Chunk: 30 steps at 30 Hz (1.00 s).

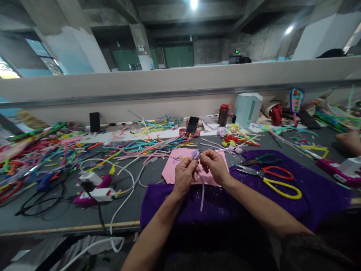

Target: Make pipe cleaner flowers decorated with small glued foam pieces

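Observation:
In the head view my left hand (184,173) pinches a small lilac pipe-cleaner flower (195,154) between thumb and fingers. A pale lilac pipe-cleaner stem (202,194) hangs below the hands over the purple cloth (180,195). Close beside the flower, my right hand (214,165) has its thumb and fingertips pressed together; whatever is between them is too small to make out. Both hands are above a pink sheet (169,169) with small cut bits (177,158) on it. To the right, scissors (270,178) with red and yellow handles lie on the cloth near dark green-handled pliers (263,160).
Pipe cleaners (158,145) spread across the grey table. A phone (192,125) leans upright behind the sheet, near a brown bottle (223,116) and a pale kettle (248,110). Power strips with white cables (132,188) lie left. Another person's hand (349,142) is at far right.

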{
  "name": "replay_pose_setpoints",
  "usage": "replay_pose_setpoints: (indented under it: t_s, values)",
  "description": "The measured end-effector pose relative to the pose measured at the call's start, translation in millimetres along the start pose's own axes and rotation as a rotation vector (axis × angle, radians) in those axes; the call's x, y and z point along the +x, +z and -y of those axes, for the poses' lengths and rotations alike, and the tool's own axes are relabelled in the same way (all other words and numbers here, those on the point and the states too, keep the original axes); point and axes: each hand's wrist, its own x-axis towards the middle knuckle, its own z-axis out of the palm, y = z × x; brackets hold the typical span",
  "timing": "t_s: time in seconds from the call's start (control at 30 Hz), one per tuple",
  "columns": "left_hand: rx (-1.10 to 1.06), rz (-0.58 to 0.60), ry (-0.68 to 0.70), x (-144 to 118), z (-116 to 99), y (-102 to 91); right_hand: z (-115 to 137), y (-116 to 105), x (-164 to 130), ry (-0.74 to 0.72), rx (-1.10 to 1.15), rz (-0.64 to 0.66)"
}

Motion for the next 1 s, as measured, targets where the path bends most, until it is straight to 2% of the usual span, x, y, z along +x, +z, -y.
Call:
replay_pose_setpoints:
  t_s: [0.1,0.33,0.47,0.6,0.87,1.0]
  values:
    - [-0.054,-0.012,-0.012,2.2,1.1,-0.9,0.0,-1.7,0.9,-0.008,0.011,-0.001]
    - [-0.191,-0.012,-0.121,7.0,-0.9,-6.7,1.8,-13.5,8.2,-0.029,0.020,-0.113]
    - [-0.201,0.009,-0.152,6.6,-3.3,-9.3,5.5,-14.9,6.3,-0.075,-0.039,-0.083]
    - [-0.224,-0.031,-0.171,6.1,-4.6,-10.5,10.9,-12.0,0.8,-0.112,-0.127,-0.051]
    - [-0.191,-0.058,-0.128,3.7,-7.1,-12.0,3.2,-11.7,0.4,-0.062,-0.134,0.038]
    - [-0.181,-0.034,-0.131,1.9,-10.0,-13.5,-2.8,-11.7,1.8,-0.022,-0.165,0.071]
